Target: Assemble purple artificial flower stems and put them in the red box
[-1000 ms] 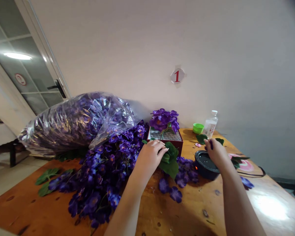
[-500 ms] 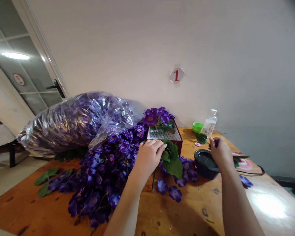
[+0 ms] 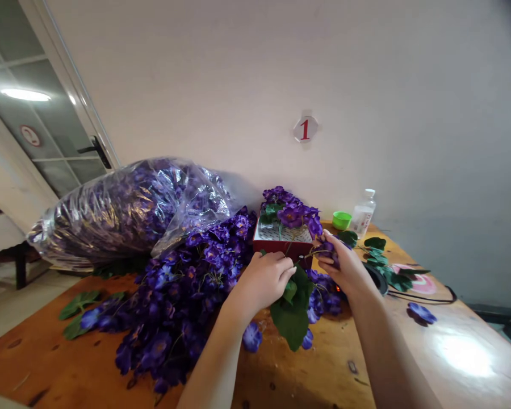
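Note:
My left hand (image 3: 269,279) is closed around the stem of an artificial flower spray, whose green leaves (image 3: 293,312) hang below and to the right of the fingers. The spray's purple blossoms (image 3: 296,216) lean to the right, in front of an open red box (image 3: 276,245). At the spray's right side, my right hand (image 3: 338,262) has its fingers closed on a purple flower (image 3: 325,250). Partly hidden behind my right wrist is a round black pot (image 3: 378,279) with a small red light. Loose purple petals (image 3: 252,337) lie below my hands.
To the left, a large clear bag (image 3: 132,210) packed with purple flowers lies behind a heap of flowers (image 3: 174,318). At the back right stand a green bowl (image 3: 341,220) and a clear bottle (image 3: 363,216). Green leaves (image 3: 377,255) and a black cord (image 3: 434,300) lie on the right.
My right hand has moved left from above the black pot to the flower spray. The spray has tilted right in my left hand, its leaves swinging lower.

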Tool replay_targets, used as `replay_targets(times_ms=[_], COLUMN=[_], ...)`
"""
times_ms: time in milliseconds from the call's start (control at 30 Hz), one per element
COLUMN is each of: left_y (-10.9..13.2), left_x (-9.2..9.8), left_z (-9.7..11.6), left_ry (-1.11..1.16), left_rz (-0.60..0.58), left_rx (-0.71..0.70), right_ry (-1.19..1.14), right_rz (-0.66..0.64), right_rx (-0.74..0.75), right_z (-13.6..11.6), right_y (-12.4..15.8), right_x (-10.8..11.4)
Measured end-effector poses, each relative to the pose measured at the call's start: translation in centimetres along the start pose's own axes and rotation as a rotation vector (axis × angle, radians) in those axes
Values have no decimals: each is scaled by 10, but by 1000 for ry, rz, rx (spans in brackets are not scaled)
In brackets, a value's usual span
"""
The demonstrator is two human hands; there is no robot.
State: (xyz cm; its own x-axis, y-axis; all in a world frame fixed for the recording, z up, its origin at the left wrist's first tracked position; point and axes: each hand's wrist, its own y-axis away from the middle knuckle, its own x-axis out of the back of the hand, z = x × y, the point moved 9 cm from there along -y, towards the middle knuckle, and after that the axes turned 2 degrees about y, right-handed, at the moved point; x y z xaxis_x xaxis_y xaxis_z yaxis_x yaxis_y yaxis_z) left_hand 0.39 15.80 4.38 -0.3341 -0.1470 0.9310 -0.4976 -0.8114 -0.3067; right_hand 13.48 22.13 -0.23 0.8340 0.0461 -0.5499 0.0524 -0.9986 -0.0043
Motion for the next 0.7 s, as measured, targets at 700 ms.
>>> replay_targets(times_ms=[700], left_y=[1], left_x=[-2], left_z=[-2], left_ry=[-13], left_rz=[19], left_rx=[-47], right_ry=[-21], right_rz=[10], right_rx=[-29], right_z=[12], right_y=[2], right_x=[-8])
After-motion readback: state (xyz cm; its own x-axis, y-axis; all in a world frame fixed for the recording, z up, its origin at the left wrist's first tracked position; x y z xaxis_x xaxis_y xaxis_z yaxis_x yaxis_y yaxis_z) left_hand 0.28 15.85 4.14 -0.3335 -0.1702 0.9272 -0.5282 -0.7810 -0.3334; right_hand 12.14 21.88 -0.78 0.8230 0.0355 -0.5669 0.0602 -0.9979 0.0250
